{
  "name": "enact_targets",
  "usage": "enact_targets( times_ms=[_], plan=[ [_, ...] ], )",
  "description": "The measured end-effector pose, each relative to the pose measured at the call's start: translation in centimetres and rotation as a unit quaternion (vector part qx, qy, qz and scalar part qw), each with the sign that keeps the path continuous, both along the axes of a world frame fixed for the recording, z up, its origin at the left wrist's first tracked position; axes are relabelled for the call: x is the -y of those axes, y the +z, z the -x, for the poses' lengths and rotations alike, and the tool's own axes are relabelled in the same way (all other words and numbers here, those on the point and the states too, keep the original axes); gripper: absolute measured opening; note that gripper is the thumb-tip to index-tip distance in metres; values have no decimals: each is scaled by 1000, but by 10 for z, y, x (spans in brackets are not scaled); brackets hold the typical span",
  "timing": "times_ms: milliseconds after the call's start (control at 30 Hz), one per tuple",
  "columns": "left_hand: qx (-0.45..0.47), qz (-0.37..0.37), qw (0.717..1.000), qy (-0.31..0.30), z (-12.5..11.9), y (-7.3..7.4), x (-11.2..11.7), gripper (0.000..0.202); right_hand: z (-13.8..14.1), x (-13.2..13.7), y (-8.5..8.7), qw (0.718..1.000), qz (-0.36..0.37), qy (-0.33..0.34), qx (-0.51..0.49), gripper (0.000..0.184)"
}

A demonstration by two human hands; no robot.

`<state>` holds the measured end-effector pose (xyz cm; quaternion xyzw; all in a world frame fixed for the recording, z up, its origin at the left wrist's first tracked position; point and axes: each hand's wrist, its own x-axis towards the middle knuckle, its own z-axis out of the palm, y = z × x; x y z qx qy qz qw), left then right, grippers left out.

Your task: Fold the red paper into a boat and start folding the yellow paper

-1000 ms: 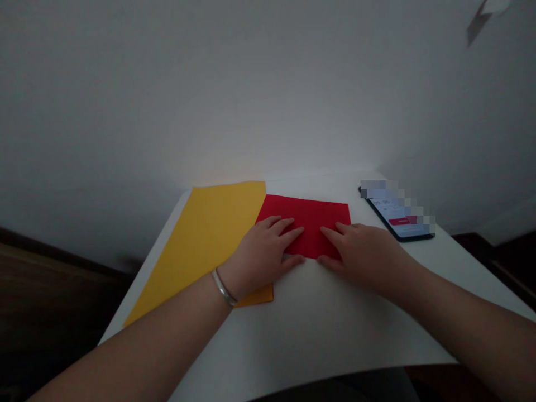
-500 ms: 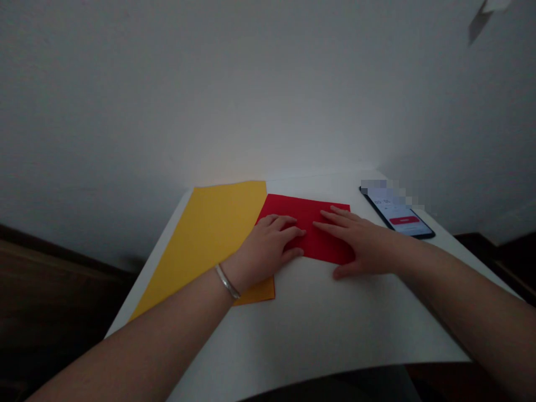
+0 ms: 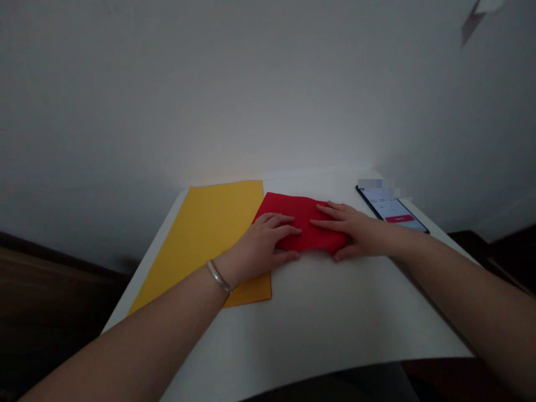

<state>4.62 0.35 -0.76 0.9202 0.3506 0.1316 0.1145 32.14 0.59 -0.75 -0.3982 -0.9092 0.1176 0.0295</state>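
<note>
A folded red sheet of paper [image 3: 295, 206] lies on a white table [image 3: 326, 318], partly over the edge of a larger yellow sheet [image 3: 209, 234]. My left hand [image 3: 259, 248], with a silver bracelet on the wrist, lies flat on the red paper's left part, fingers stretched out. My right hand [image 3: 360, 231] rests flat on the red paper's right part, fingers pointing left and thumb at the paper's near edge. Neither hand grips anything.
A phone [image 3: 391, 207] with a lit screen lies at the table's back right corner. A pale wall stands right behind the table. Dark floor shows on both sides, and the table's near edge curves at the bottom.
My right hand has slid up and to the left across the red paper, from its near edge to its right part. My left hand has barely moved.
</note>
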Motion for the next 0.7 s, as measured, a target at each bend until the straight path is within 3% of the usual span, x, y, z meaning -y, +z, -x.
enact_targets(
  times_ms=[133, 233, 367, 500, 567, 700],
  plan=[
    [-12, -34, 999, -4, -2, 3, 2, 36, 6, 0, -2, 998, -45, -20, -31, 71],
    [-29, -56, 998, -9, -3, 2, 1, 31, 6, 5, 3, 998, -34, -32, -43, 78],
    [-11, -16, 1000, -22, 3, -5, -7, 32, 1, 9, 14, 998, -24, -13, -59, 79],
    [12, 36, 998, -44, 11, -7, -18, 32, 0, 11, 22, 998, -21, 30, -55, 45],
    [-3, 8, 1000, -30, 13, -6, -20, 33, 3, 13, 25, 999, -22, 22, -34, 37],
    [-46, -115, 992, -1, 11, 0, -15, 35, 13, 24, 34, 999, -48, 15, 11, 34]
  ],
)
